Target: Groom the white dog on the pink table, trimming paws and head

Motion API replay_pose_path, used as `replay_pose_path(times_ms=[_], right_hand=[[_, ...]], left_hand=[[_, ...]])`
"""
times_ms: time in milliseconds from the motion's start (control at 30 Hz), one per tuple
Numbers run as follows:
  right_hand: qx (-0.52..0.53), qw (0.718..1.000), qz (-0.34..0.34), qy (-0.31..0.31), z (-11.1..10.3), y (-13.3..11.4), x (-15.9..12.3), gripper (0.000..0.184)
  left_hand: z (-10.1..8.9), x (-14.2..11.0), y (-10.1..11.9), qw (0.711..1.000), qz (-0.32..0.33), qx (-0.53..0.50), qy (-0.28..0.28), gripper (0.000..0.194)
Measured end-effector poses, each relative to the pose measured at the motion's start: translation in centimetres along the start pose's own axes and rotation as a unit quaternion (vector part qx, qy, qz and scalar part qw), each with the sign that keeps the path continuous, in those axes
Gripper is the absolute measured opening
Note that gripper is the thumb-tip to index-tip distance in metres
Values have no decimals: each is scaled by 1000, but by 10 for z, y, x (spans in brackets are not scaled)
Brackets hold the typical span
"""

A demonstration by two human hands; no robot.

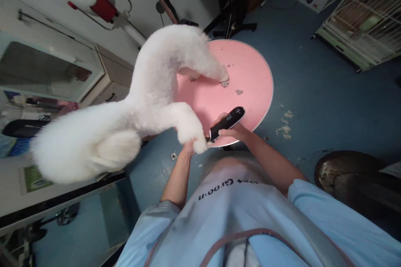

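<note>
a: what is the surface & room?
b: round pink table (250, 75), blue floor (313, 91), wire cage (360, 21) far right.
a: hands?
b: left hand (188, 148) grips paw (199, 145) of white dog (150, 104); right hand (230, 130) closed on black clipper (226, 122), tip at paw.

The fluffy white dog (150, 104) has soft, matt, woolly fur. The slim black clipper (226, 122) looks like smooth, slightly glossy plastic. The round pink table top (250, 79) is matt and scuffed, rimmed in pale edging. The pale blue smock (238, 212) is smooth cloth.
</note>
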State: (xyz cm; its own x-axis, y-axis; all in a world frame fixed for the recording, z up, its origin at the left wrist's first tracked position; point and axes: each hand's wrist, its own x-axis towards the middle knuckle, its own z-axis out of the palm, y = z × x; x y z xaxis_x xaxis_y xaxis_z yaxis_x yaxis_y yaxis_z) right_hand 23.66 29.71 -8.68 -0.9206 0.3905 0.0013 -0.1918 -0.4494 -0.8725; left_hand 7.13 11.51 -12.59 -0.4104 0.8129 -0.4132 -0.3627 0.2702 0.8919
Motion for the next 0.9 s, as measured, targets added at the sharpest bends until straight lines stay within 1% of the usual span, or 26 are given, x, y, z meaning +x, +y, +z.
replay_pose_path(times_ms=[67,100,200,233,333,367,400,500,533,600,667,733,800,833,900], right_hand=[[-7,999,27,-36,1,2,-1,35],[-2,999,36,-40,1,2,-2,36],[47,998,24,-25,1,2,-2,37],[59,997,24,-31,1,2,-2,37],[57,992,65,-89,-1,4,1,36],[51,991,77,-99,-2,5,1,36],[50,991,78,-94,-3,7,2,36],[76,994,42,-60,-5,12,2,34],[88,993,40,-62,-4,14,2,34],[92,990,61,-90,-4,17,3,35],[64,988,97,-105,-4,19,3,35],[34,991,103,-78,-4,22,3,33],[32,996,82,-34,-3,26,2,29],[38,996,75,-22,-3,29,2,27],[42,996,80,-27,-1,34,-1,27]], left_hand=[[1,-1,2,1000,-15,-23,-9,53],[1,-2,2,1000,-17,-22,-11,53],[1,-4,3,999,-24,-13,-30,53],[1,-5,4,999,-26,-11,-38,54],[-1,-6,3,998,-32,-4,-50,56],[-1,-6,3,998,-34,-1,-52,56],[-2,-6,3,998,-35,3,-56,57],[-4,-6,2,996,-39,12,-79,61],[-4,-7,2,995,-41,15,-86,61],[-3,-8,3,995,-42,21,-93,60],[-2,-9,6,993,-43,28,-102,60],[1,-10,10,991,-50,39,-120,62],[3,-11,13,987,-58,51,-138,65],[3,-11,14,986,-60,59,-143,67],[2,-11,14,984,-55,88,-147,69]])
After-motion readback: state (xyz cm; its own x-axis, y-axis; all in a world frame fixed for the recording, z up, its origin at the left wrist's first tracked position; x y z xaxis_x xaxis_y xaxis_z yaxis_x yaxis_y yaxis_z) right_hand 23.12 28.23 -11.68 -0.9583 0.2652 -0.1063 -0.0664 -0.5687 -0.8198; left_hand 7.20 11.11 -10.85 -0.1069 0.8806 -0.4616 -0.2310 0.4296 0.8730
